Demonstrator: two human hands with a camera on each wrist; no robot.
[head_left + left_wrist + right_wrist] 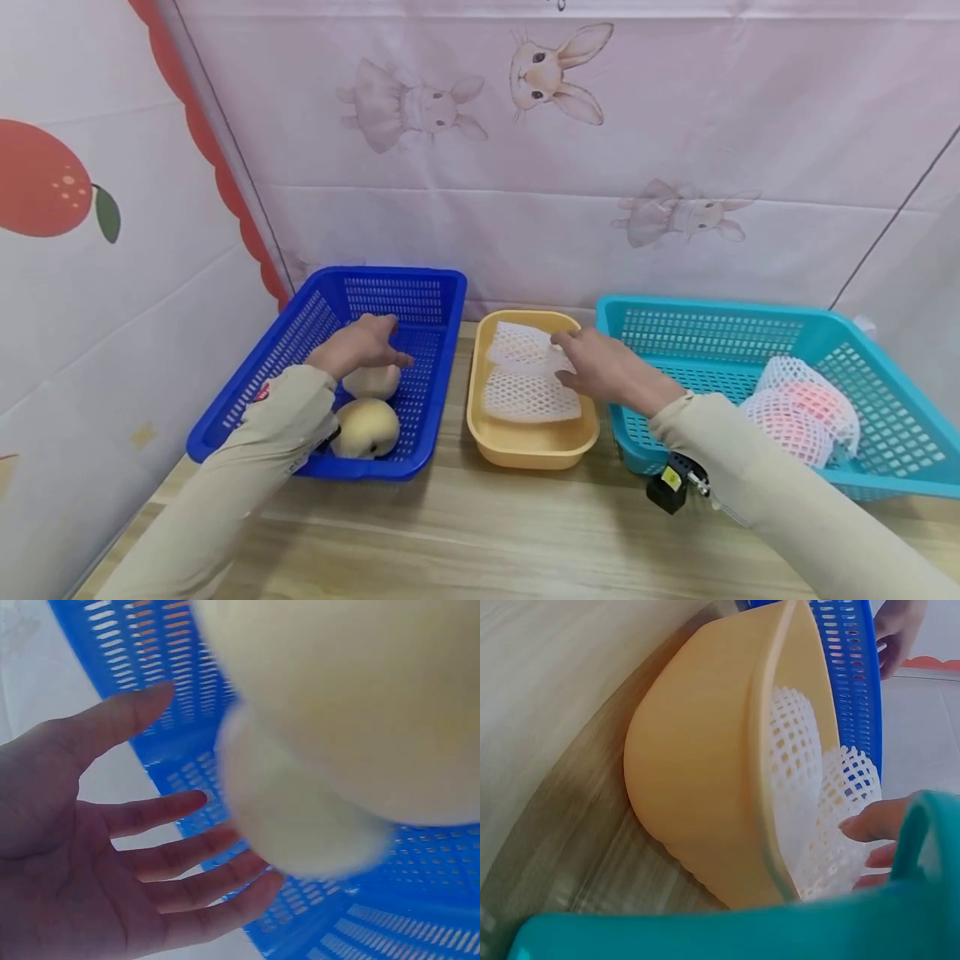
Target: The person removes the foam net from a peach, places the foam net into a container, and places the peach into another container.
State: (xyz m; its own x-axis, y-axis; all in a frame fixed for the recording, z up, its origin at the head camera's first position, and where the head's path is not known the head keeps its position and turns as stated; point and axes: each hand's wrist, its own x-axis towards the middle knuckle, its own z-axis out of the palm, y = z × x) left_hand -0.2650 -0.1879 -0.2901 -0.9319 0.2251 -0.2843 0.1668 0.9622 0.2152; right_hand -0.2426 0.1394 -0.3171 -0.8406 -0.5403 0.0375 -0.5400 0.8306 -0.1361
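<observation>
While hovering with left hand [356, 346], fingers wide, just above a pale fruit [372, 383] in the blue basket [441, 375], and right hand [606, 367], fingers loosely parted, beside foam nets [528, 396] in the yellow tray [532, 457] beneath, beware possible slips from off-centre grasping, or tangling from snagging both nets.
</observation>
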